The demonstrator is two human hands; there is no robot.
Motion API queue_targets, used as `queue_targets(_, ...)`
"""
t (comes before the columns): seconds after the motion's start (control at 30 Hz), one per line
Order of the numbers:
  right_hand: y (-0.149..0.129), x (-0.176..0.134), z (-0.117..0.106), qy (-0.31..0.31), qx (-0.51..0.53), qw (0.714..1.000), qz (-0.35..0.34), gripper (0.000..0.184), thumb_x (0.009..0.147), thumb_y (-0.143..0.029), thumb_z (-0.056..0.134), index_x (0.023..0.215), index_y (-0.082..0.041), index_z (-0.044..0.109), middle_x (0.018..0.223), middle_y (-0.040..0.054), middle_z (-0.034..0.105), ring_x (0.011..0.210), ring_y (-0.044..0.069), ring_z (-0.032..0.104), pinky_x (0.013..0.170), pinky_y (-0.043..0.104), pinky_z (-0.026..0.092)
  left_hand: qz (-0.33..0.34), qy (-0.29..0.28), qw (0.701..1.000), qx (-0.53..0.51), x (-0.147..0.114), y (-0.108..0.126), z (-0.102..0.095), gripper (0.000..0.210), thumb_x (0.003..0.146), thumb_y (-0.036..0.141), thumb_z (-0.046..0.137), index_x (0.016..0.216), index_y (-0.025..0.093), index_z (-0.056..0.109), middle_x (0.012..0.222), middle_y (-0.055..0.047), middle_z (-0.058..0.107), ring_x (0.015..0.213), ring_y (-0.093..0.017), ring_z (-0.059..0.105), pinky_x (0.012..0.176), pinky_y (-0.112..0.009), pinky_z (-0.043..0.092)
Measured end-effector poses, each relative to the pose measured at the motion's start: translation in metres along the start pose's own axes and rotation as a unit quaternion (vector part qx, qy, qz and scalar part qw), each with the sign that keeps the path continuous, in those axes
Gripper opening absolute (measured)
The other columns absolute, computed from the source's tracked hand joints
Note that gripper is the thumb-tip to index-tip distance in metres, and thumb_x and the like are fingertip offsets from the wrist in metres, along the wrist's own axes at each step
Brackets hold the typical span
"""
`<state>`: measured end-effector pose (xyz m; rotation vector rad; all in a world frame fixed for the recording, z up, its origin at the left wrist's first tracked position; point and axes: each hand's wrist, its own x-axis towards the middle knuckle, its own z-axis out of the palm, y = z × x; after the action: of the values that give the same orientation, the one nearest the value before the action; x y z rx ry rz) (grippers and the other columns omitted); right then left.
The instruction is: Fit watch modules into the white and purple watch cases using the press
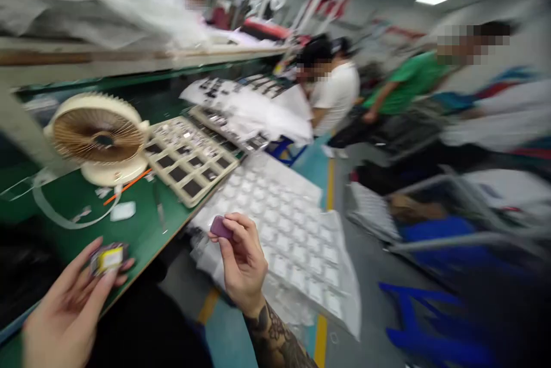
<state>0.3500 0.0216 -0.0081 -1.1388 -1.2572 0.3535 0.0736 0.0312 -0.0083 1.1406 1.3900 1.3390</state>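
Between the thumb and fingers of my left hand point(73, 305) is a small dark device housing point(108, 259) with a yellow and white block inside it. My right hand point(245, 259) pinches a small purple cover point(221, 227) with rounded corners, held off the bench edge. The two pieces are well apart. Below and beyond my right hand lies a sheet of clear plastic packing point(279, 230) with rows of small white square pieces. Motion blur hides the finer detail of both parts.
On the green bench point(142, 213) stand a cream fan point(101, 138) and a compartment tray point(189, 155) with dark parts. A white rounded piece point(123, 211), an orange stick point(128, 187) and tweezers point(159, 207) lie nearby. Several people sit or stand farther back. A blue stool frame point(430, 322) is at right.
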Motion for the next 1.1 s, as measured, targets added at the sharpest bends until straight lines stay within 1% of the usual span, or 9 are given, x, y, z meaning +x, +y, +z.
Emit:
queue_targets(0.13, -0.006, -0.012, 0.07, -0.091, 0.08, 0.993, 0.012, 0.041, 0.107, -0.015, 0.073, 0.143, -0.035, 0.078, 0.14, 0.0107, 0.071, 0.122, 0.029, 0.077, 0.101, 0.05, 0.073, -0.045, -0.035, 0.991, -0.12, 0.006, 0.02, 0.01, 0.064, 0.091, 0.042, 0.097, 0.143, 0.015, 0.072, 0.116, -0.014, 0.089, 0.096, -0.03, 0.09, 0.079, -0.032, 0.075)
queue_targets(0.2, -0.004, -0.006, 0.092, -0.133, 0.099, 0.986, 0.003, 0.042, 0.104, -0.015, 0.077, 0.141, -0.034, 0.078, 0.14, 0.0105, 0.075, 0.133, 0.032, 0.073, 0.114, 0.058, 0.066, -0.052, -0.052, 0.987, -0.145, 0.013, 0.016, 0.009, 0.057, 0.094, 0.038, 0.095, 0.141, 0.016, 0.072, 0.113, -0.012, 0.089, 0.092, -0.026, 0.089, 0.076, -0.029, 0.073)
queue_targets(0.27, -0.005, 0.001, 0.105, -0.174, 0.11, 0.979, -0.007, 0.043, 0.104, -0.015, 0.076, 0.142, -0.035, 0.077, 0.139, 0.0102, 0.077, 0.132, 0.033, 0.073, 0.115, 0.062, 0.063, -0.062, -0.059, 0.984, -0.158, 0.015, 0.013, 0.008, 0.052, 0.097, 0.034, 0.091, 0.143, 0.017, 0.071, 0.111, -0.01, 0.088, 0.088, -0.021, 0.086, 0.077, -0.026, 0.07)
queue_targets(0.57, -0.01, 0.005, 0.111, -0.307, 0.045, 0.949, -0.06, 0.046, 0.108, -0.015, 0.069, 0.147, -0.039, 0.075, 0.144, 0.0083, 0.076, 0.136, 0.033, 0.072, 0.116, 0.064, 0.062, -0.008, -0.081, 0.985, -0.15, 0.004, 0.007, 0.007, 0.049, 0.106, 0.026, 0.078, 0.155, 0.022, 0.07, 0.137, -0.014, 0.083, 0.119, -0.027, 0.083, 0.105, -0.037, 0.069)
queue_targets(0.73, -0.009, 0.002, 0.114, -0.28, 0.077, 0.957, 0.019, 0.05, 0.11, -0.027, 0.071, 0.159, -0.034, 0.065, 0.157, 0.0128, 0.067, 0.135, 0.031, 0.073, 0.114, 0.055, 0.066, -0.022, -0.048, 0.981, -0.185, 0.01, 0.013, 0.004, 0.025, 0.108, 0.035, 0.079, 0.128, 0.019, 0.079, 0.114, -0.011, 0.088, 0.086, -0.02, 0.084, 0.08, -0.031, 0.072)
queue_targets(0.8, -0.007, 0.002, 0.118, -0.269, 0.118, 0.954, 0.063, 0.039, 0.112, -0.031, 0.07, 0.151, -0.03, 0.07, 0.143, 0.0122, 0.072, 0.121, 0.026, 0.077, 0.104, 0.045, 0.068, -0.013, -0.039, 0.982, -0.186, 0.011, 0.015, 0.003, 0.021, 0.104, 0.033, 0.085, 0.119, 0.019, 0.079, 0.108, -0.009, 0.089, 0.078, -0.018, 0.082, 0.078, -0.029, 0.072)
queue_targets(0.9, -0.006, 0.006, 0.122, -0.282, 0.151, 0.945, 0.063, 0.015, 0.114, -0.033, 0.068, 0.12, -0.025, 0.08, 0.116, 0.0082, 0.078, 0.107, 0.022, 0.077, 0.096, 0.038, 0.065, -0.001, -0.043, 0.986, -0.162, 0.007, 0.015, 0.002, 0.019, 0.102, 0.032, 0.088, 0.115, 0.021, 0.08, 0.107, -0.007, 0.089, 0.081, -0.018, 0.085, 0.081, -0.028, 0.073)
queue_targets(1.03, -0.018, 0.003, 0.12, -0.251, 0.156, 0.955, 0.02, 0.027, 0.115, -0.045, 0.066, 0.11, -0.021, 0.078, 0.105, 0.0091, 0.079, 0.099, 0.021, 0.076, 0.092, 0.037, 0.064, 0.015, -0.054, 0.997, -0.055, -0.005, 0.013, -0.003, 0.024, 0.105, 0.042, 0.083, 0.12, 0.023, 0.083, 0.116, -0.008, 0.089, 0.099, -0.025, 0.089, 0.091, -0.032, 0.075)
queue_targets(1.1, -0.021, -0.003, 0.12, -0.229, 0.131, 0.964, 0.009, 0.042, 0.116, -0.056, 0.06, 0.107, -0.019, 0.077, 0.101, 0.0106, 0.08, 0.097, 0.022, 0.075, 0.09, 0.038, 0.064, 0.027, -0.033, 0.999, 0.023, -0.009, 0.006, -0.007, 0.026, 0.106, 0.047, 0.079, 0.117, 0.025, 0.086, 0.113, -0.005, 0.09, 0.095, -0.025, 0.089, 0.088, -0.029, 0.075)
